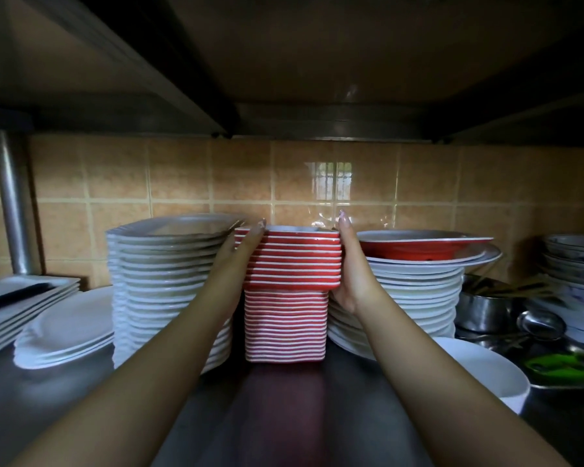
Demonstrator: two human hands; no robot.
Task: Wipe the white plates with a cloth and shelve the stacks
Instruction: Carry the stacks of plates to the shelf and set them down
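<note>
On the steel shelf [64, 399] stands a tall stack of white plates [162, 281] at left centre, and another white plate stack [418, 298] at right centre. Between them is a lower stack of red square dishes with white rims [285, 325], with an upper, wider batch of red dishes [294, 261] on top of it. My left hand [240, 254] presses flat against the left side of that upper batch. Against its right side presses my right hand [351, 274], one finger pointing straight up. No cloth is in view.
A red bowl [418, 252] lies on the right white stack. Oval white plates [68, 328] and rectangular plates [21, 298] sit at left by a steel post [14, 203]. At right are a white bowl [479, 372], a metal pot [479, 311], a ladle [540, 325], patterned bowls [577, 264]. Another shelf hangs low overhead.
</note>
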